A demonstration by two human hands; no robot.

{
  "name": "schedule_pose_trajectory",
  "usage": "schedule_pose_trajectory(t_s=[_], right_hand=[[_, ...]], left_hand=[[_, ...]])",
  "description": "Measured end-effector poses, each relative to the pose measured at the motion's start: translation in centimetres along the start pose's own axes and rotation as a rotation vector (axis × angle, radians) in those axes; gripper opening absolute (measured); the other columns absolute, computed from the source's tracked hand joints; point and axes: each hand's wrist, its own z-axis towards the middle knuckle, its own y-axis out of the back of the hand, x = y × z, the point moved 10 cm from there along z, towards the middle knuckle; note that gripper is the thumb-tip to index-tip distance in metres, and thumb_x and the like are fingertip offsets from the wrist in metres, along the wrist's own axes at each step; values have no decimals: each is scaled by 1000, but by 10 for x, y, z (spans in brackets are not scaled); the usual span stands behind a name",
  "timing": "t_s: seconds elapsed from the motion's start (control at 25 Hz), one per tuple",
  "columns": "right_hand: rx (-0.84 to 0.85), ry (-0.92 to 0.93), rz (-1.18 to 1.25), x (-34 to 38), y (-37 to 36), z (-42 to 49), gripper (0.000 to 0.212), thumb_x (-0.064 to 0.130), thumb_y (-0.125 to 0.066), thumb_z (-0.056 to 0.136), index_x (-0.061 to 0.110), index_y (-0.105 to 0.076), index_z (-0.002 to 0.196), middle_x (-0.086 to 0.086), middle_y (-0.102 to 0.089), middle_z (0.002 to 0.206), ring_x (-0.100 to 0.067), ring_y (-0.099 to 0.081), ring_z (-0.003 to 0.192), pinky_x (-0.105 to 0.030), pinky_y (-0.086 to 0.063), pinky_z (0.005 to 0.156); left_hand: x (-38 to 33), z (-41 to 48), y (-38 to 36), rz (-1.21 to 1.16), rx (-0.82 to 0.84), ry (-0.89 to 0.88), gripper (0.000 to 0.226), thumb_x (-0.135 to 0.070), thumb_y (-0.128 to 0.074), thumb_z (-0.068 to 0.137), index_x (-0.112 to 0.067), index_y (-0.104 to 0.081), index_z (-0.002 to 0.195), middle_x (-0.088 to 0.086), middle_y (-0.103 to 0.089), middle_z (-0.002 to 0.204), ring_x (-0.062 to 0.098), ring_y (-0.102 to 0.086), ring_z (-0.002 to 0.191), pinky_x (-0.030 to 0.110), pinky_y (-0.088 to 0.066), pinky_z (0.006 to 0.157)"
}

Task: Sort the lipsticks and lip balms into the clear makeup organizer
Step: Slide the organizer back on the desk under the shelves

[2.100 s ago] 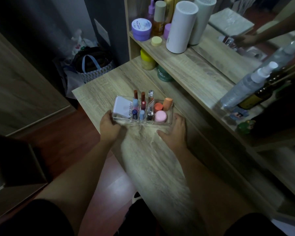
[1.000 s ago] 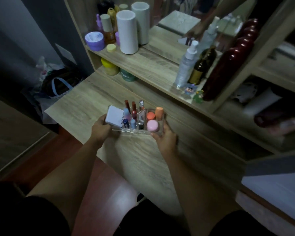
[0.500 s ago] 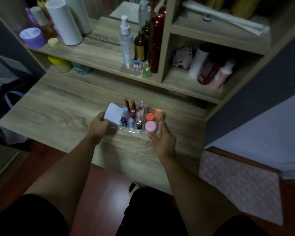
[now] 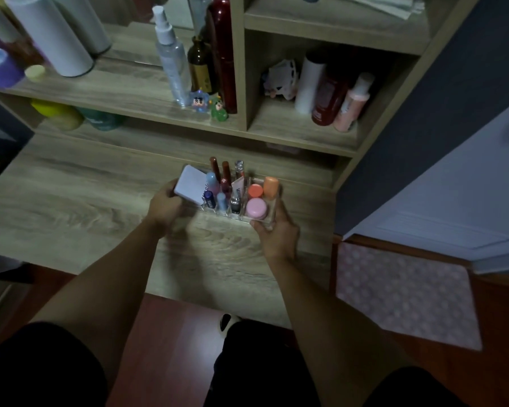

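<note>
1. Clear makeup organizer (image 4: 272, 220): rigid transparent plastic, rectangular, split into small cells. It sits over the wood-grain laminate counter (image 4: 71, 186), near the back right corner. Can't tell whether it's resting on the surface or lifted.
2. Left hand (image 4: 165, 205) is clamped on the organizer's left end, fingers wrapped beside a flat white square compact (image 4: 190, 185) with rounded corners.
3. Right hand (image 4: 276, 230) is closed on the front right corner, thumb against the clear wall.
4. Back row: two slim dark-red lipsticks (image 4: 215, 168), upright, plus one clear-capped tube (image 4: 239, 168).
5. Middle and front cells: short cylindrical lip balms (image 4: 221, 199), pale blue and dark blue, standing up.
6. Right cells: round pink jar (image 4: 256, 208), orange round cap (image 4: 255, 190), peach rounded cap (image 4: 271, 186); all matte plastic.
7. Shelf (image 4: 130, 86) above the counter: same wood grain. Holds a clear spray bottle (image 4: 171, 57) and a tall glossy dark-red bottle (image 4: 222, 51).
</note>
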Motion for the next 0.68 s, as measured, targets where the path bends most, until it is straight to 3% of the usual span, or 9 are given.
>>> schedule_pose_trajectory(t_s=[0.08,0.28,0.44,0.6,0.68], right_hand=[[-10,7,-14,1,-1,7,85,26,-78,75,23,-33,146,-8,-65,128,-24,-61,115,-35,-51,99],[-30,23,-42,1,-4,19,81,32,-77,75,23,-35,144,-6,-64,128,-24,-61,113,-37,-53,94],[-46,16,12,-2,-6,26,75,29,-78,74,18,-43,138,-7,-62,130,-23,-59,118,-39,-51,98],[-4,4,31,-1,-8,23,76,26,-79,73,15,-41,138,-9,-56,135,-24,-53,124,-43,-47,102],[30,-15,-4,2,-4,19,86,29,-79,73,13,-32,143,-12,-46,144,-27,-44,132,-45,-42,107]], left_hand=[[-2,7,-1,2,-1,-4,49,4,-53,82,-19,-56,125,8,-63,109,12,-61,80,23,-51,59],[-6,21,-7,-17,47,4,50,2,-57,82,-19,-54,127,11,-61,116,26,-59,100,39,-53,82],[-5,27,-11,-21,68,25,53,3,-59,83,-17,-50,131,14,-59,121,28,-58,104,44,-52,88],[-13,17,-11,108,36,-29,62,4,-56,83,-13,-35,139,6,-53,124,20,-52,106,34,-46,86],[-18,3,-4,132,-62,-28,66,5,-54,83,-6,-27,141,16,-50,134,23,-50,112,34,-44,87]])
